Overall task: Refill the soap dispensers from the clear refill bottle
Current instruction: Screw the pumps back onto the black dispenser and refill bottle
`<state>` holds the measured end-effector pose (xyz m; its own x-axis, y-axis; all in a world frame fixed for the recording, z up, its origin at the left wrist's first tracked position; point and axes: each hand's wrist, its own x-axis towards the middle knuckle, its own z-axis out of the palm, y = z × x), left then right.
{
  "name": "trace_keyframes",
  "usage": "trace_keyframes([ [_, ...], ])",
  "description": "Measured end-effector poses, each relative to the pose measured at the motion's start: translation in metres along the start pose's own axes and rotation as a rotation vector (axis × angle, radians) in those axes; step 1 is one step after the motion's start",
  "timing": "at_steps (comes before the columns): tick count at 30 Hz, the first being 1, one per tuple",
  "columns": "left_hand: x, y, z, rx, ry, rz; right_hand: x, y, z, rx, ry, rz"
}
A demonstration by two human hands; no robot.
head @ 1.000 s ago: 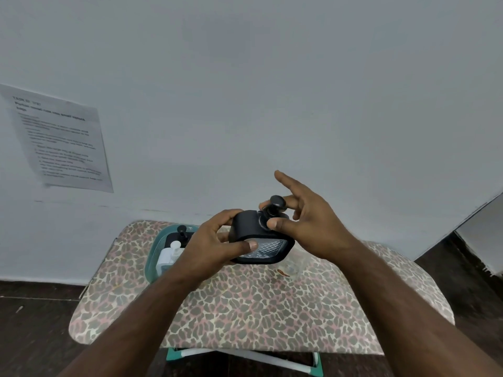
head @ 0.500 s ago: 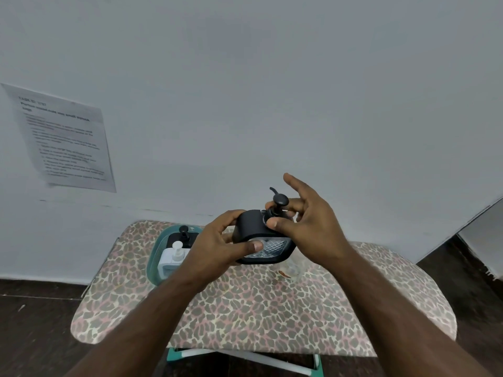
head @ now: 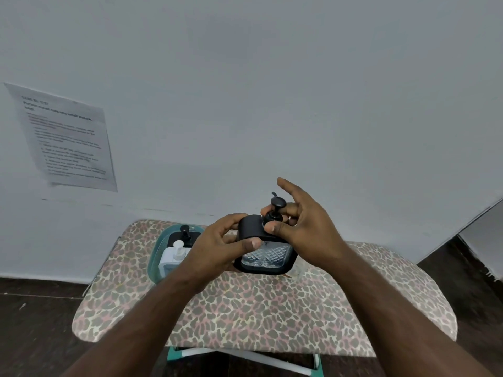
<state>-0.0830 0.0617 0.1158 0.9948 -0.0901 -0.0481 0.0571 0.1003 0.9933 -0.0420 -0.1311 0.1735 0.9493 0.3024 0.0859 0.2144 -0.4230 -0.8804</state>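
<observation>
I hold a black soap dispenser (head: 265,254) with a clear patterned front above the table's middle. My left hand (head: 217,248) grips its left side, thumb across the front. My right hand (head: 302,229) pinches the collar of its black pump (head: 275,210) between thumb and fingers, index finger stretched upward. Behind my left hand, a teal tray (head: 158,248) holds a white pump dispenser (head: 174,254) and a second black dispenser (head: 185,234). Something clear shows on the table under my right wrist (head: 299,268); I cannot tell what it is.
The leopard-print table (head: 258,317) stands against a pale wall, with teal and white legs below. A printed paper sheet (head: 65,137) is taped to the wall at left. Dark floor surrounds the table.
The pump head has turned under my right fingers and its spout now points away. My hands and the dispenser have stayed in about the same place.
</observation>
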Motion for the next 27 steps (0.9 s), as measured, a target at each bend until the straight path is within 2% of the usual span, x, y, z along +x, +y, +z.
trace_keyframes([
  [11, 0.005, -0.014, 0.006, 0.211, 0.189, 0.207, -0.004, 0.007, 0.038, 0.087, 0.259, 0.021],
  [13, 0.006, -0.016, 0.004, 0.211, 0.177, 0.186, -0.001, 0.010, 0.034, 0.080, 0.216, 0.031],
  [18, 0.004, -0.024, -0.009, 0.095, 0.092, 0.072, 0.005, 0.013, 0.002, 0.012, -0.079, 0.044],
  [24, 0.008, -0.031, -0.009, 0.076, 0.108, 0.065, 0.001, 0.021, 0.022, -0.020, 0.074, 0.032],
  [27, 0.007, -0.034, -0.020, 0.055, 0.068, 0.007, 0.002, 0.032, 0.015, -0.067, 0.002, 0.032],
])
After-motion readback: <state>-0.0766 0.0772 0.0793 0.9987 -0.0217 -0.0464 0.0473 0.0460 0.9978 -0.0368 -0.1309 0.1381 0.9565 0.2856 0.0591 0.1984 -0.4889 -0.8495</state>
